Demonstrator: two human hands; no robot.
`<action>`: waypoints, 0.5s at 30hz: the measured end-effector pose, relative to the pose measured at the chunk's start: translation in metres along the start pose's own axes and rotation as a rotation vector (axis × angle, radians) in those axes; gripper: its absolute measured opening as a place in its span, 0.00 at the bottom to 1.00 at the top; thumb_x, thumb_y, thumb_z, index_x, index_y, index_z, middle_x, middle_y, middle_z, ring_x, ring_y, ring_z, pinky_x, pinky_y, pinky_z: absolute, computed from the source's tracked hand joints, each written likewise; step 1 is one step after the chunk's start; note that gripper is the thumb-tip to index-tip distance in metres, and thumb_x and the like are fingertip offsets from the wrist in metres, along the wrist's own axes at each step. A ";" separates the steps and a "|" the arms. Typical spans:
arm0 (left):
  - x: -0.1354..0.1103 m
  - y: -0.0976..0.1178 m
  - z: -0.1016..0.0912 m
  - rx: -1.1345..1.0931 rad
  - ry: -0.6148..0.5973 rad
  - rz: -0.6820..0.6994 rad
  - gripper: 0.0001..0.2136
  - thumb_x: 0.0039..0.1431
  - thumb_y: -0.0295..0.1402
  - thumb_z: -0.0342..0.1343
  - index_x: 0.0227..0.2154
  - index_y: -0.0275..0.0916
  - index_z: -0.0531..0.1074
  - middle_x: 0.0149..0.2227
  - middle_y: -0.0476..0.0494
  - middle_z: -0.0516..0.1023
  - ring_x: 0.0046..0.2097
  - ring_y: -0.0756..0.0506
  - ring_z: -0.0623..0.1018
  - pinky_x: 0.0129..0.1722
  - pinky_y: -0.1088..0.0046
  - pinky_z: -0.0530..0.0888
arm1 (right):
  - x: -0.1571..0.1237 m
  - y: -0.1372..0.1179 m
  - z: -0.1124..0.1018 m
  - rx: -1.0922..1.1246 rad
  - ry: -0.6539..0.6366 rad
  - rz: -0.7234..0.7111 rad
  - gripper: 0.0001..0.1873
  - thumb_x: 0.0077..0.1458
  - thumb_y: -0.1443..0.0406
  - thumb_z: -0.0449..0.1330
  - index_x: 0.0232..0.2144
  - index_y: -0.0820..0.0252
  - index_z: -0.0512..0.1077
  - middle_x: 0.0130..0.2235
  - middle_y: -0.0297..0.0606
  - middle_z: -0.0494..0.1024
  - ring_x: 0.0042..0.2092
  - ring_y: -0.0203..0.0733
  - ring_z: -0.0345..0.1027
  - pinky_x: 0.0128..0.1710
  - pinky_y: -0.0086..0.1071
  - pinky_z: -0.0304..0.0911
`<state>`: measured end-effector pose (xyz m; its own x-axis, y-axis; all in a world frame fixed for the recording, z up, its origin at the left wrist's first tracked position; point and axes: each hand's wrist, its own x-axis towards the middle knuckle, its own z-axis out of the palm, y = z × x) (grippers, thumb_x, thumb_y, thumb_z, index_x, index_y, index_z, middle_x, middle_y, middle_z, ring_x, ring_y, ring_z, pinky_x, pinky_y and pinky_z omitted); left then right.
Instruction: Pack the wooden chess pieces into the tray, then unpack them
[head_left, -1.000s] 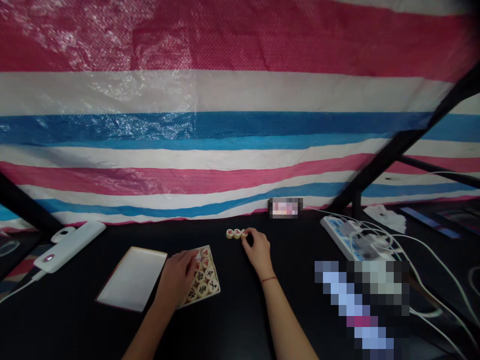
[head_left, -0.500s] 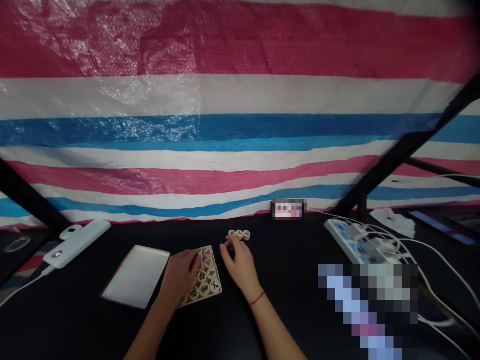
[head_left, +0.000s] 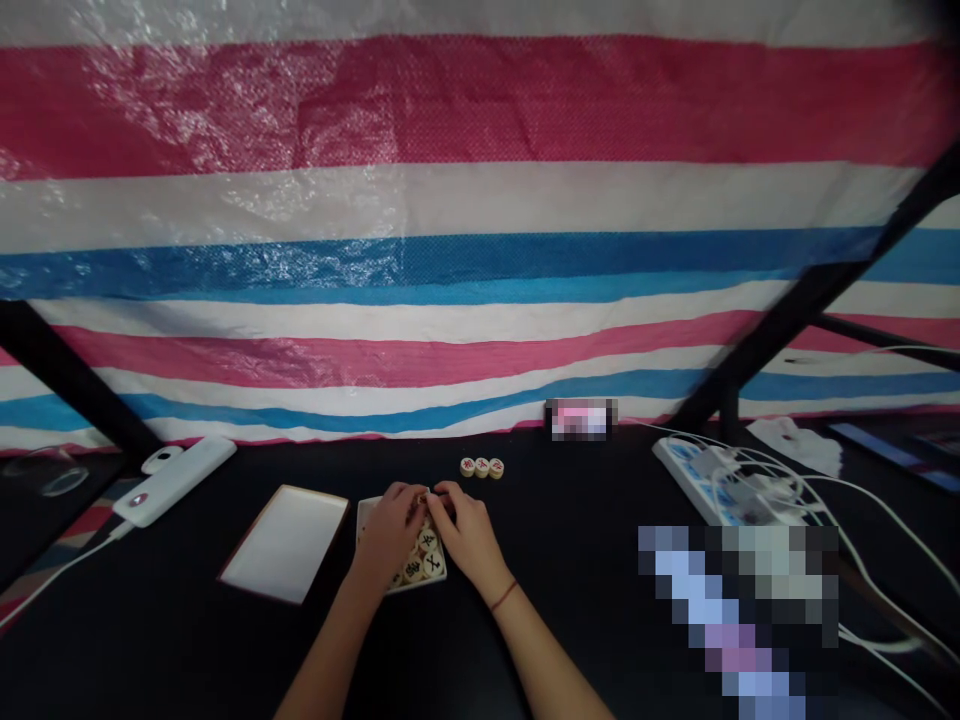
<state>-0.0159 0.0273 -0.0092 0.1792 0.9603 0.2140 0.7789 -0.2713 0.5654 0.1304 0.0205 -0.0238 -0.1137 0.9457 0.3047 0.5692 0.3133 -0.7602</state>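
Lid (head_left: 289, 545), inner side up. Left hand (head_left: 386, 530), fingers bent over xiangqi pieces (head_left: 433, 565) in white box (head_left: 420, 585); right hand (head_left: 469, 530), fingers curled, at far right corner. Cannot tell either grip. Red-marked row (head_left: 482, 467) beyond. Judgement: rim pinch best, sparing neighbours.

The forearms (head_left: 544, 640) angle inward, left hand (head_left: 386, 540) and right hand (head_left: 469, 532) close together, fingers (head_left: 451, 490) bent.

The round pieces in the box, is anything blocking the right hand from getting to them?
Nothing visible blocks the right hand: its fingertips are at the far right corner of the open box. The left hand is close beside them, though, covering some pieces.
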 end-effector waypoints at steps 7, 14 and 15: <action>-0.001 -0.004 -0.005 -0.253 0.056 0.006 0.09 0.58 0.30 0.50 0.38 0.40 0.74 0.41 0.44 0.75 0.39 0.47 0.78 0.39 0.70 0.76 | -0.007 -0.003 -0.009 -0.121 0.044 -0.100 0.13 0.54 0.68 0.58 0.43 0.56 0.70 0.38 0.37 0.78 0.42 0.45 0.70 0.46 0.38 0.58; -0.014 -0.002 -0.012 -0.484 0.009 0.059 0.13 0.64 0.36 0.47 0.43 0.41 0.74 0.45 0.42 0.76 0.47 0.45 0.76 0.45 0.68 0.76 | -0.006 -0.008 -0.006 -0.065 0.040 -0.270 0.14 0.56 0.67 0.59 0.45 0.58 0.70 0.39 0.39 0.78 0.41 0.44 0.70 0.44 0.39 0.60; -0.014 -0.002 -0.011 -0.470 0.002 0.069 0.13 0.64 0.36 0.47 0.44 0.41 0.74 0.46 0.41 0.76 0.48 0.45 0.76 0.47 0.67 0.76 | -0.007 -0.007 -0.006 -0.052 0.051 -0.268 0.13 0.56 0.67 0.59 0.45 0.58 0.70 0.39 0.39 0.78 0.41 0.44 0.70 0.44 0.38 0.61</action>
<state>-0.0270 0.0137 -0.0047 0.2194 0.9389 0.2653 0.4083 -0.3353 0.8490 0.1317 0.0115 -0.0169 -0.2253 0.8234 0.5208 0.5654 0.5459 -0.6184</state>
